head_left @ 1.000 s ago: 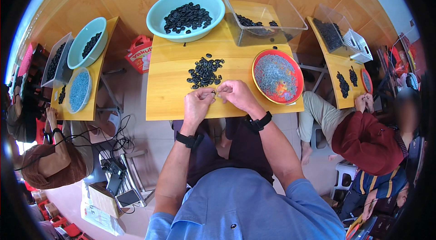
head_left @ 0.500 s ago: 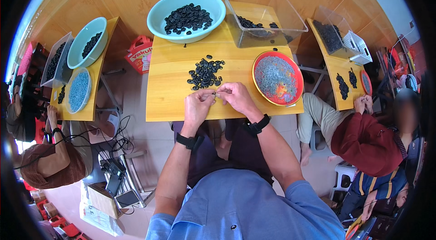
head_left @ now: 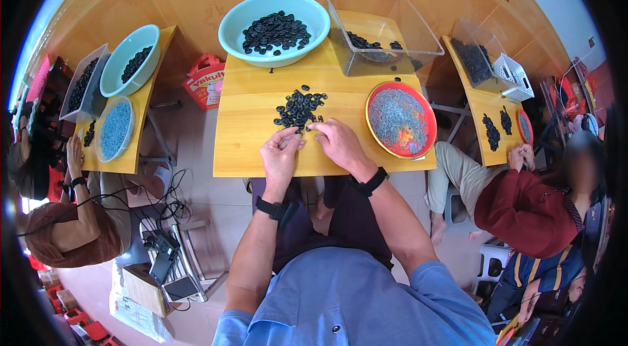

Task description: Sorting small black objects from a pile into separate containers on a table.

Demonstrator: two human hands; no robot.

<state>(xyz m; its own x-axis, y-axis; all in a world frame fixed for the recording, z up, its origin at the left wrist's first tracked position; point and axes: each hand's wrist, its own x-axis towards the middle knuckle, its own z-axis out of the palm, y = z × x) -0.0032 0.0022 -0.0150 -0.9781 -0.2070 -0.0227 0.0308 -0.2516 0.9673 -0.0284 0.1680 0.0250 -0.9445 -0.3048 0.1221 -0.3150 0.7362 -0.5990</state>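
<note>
1. The left hand and right hand are meeting at the near edge of the ring pile on the worktop, both resting low on the wood.
2. The left fingers are pinching narrow, thumb to forefinger; something small and dark is showing between them, too small to tell for certain, probably one ring.
3. The right fingers are curling narrow and touching the nearest rings, just beside the left fingertips; whether they are gripping one cannot be told.
4. Compared with the views a second and half a second ago, the hands are keeping nearly the same place and the pile is looking unchanged; judged from this, the work is a fine fingertip step repeating at one spot, not a carry.
5. Beyond the fingers, past the pile, the teal bowl is holding more rings; to its right the clear bin is holding a few.
6. Right of the right fingers, well apart, the red dish is holding small grey parts.
7. Other people are working at neighbouring worktops on both sides.
</note>
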